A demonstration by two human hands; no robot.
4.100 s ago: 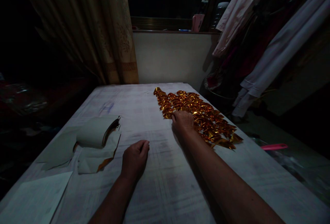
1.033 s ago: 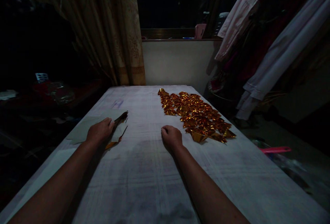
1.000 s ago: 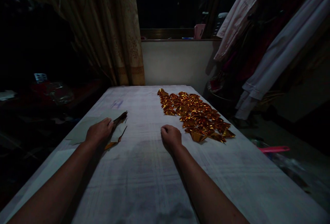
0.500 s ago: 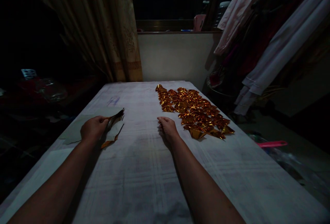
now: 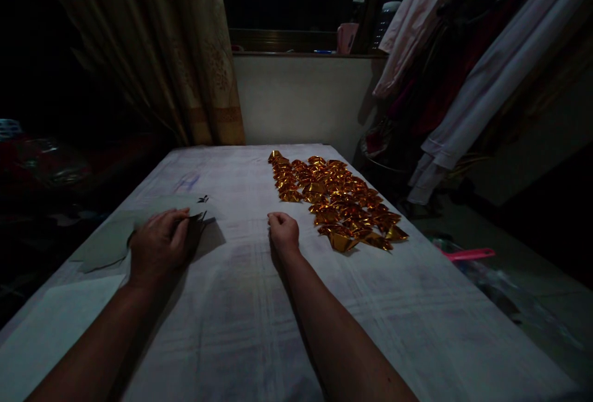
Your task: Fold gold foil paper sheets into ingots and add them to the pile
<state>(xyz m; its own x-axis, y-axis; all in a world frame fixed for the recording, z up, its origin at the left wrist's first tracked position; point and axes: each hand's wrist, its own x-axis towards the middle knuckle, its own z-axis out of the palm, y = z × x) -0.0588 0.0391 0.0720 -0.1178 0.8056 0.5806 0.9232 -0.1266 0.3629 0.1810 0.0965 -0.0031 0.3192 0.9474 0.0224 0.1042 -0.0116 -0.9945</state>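
On the left of the table, my left hand is closed around a thin bundle of paper sheets; dark edges stick out past the fingertips. Most of the bundle is hidden under the hand. Beneath and beside it lie pale grey-green sheets. My right hand rests near the table's middle, fingers curled in, with nothing visible in them. Just beyond it to the right spreads a cluster of shiny gold folded foil pieces, apart from the hand.
A pale plaid cloth covers the table. A white sheet lies at the near left. Curtains hang behind on the left, clothes on the right. A pink mug stands on the sill, and a pink handle shows beyond the right edge.
My left hand has turned palm-down and lowered over the sheets; the gold-orange foil edge below it is no longer visible. My right hand has curled in more. The view has shifted slightly right.
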